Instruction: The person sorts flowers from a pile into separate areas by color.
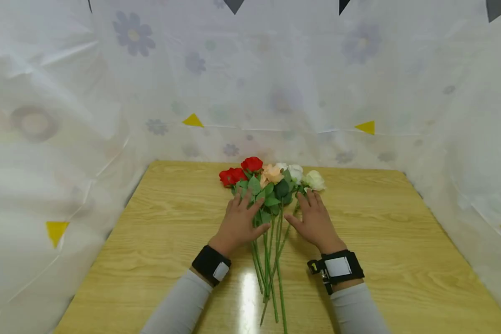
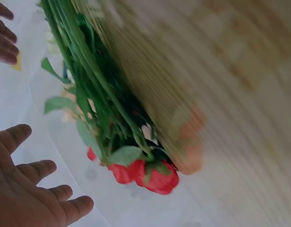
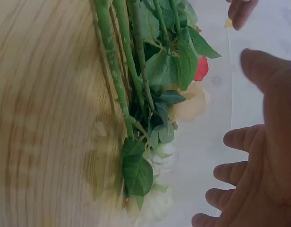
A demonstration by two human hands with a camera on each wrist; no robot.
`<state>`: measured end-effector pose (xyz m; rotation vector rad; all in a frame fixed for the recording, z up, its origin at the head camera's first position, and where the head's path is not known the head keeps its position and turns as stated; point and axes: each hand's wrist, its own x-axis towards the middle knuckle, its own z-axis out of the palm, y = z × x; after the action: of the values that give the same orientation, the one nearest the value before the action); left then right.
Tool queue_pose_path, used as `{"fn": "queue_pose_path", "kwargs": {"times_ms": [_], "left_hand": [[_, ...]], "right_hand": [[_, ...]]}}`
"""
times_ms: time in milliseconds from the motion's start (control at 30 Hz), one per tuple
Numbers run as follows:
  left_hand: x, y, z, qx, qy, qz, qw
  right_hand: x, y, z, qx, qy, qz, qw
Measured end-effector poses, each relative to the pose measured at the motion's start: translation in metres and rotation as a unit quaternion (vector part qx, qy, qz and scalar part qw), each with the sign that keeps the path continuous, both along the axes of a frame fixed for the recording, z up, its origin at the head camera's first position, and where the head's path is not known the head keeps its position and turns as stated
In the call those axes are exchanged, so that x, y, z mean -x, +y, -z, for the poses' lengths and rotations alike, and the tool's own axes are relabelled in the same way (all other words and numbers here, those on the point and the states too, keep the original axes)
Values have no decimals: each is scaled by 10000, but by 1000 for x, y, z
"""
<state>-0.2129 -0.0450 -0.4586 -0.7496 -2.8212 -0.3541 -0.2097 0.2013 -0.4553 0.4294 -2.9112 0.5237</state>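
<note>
Several long-stemmed flowers lie in a loose bunch on the wooden table, heads at the far end. Red roses [image 1: 233, 176] are on the left, a peach flower [image 1: 272, 175] in the middle, and white flowers [image 1: 294, 173] with a cream one [image 1: 315, 180] on the right. Green stems [image 1: 279, 260] run toward me and cross low down. My left hand [image 1: 238, 223] hovers over the left side of the bunch, fingers spread. Opposite it my right hand [image 1: 316, 222] spreads its fingers above the right side. Both palms face down, and in the wrist views they stand apart from the flowers.
The wooden table [image 1: 163, 241] reflects a bright light near its front. White floral-print sheeting [image 1: 250, 83] encloses the back and sides. Yellow triangles [image 1: 193, 120] mark the sheeting. Each wrist wears a black strap [image 1: 212, 264].
</note>
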Motion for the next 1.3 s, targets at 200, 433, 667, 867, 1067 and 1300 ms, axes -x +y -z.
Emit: {"fn": "queue_pose_path", "kwargs": {"times_ms": [200,433,667,867,1067,1300], "left_hand": [[-16,25,-1,622,-198,821,9945],[-25,45,0,1408,-496,1337,9797],[-28,50,6,1796,-623,1247,9738],[-30,48,8,1736,-1124,923,9740],[-28,42,10,1524,-1439,821,9743],[-26,26,7,1347,-1436,865,9766]], "right_hand": [[-4,32,4,-24,-202,192,9996],[-14,75,15,-170,-495,540,9972],[-23,100,20,-148,-876,574,9944],[-23,105,22,-117,-1185,582,9912],[-24,107,25,-245,-1593,438,9860],[-25,106,25,-377,-1689,441,9839]]}}
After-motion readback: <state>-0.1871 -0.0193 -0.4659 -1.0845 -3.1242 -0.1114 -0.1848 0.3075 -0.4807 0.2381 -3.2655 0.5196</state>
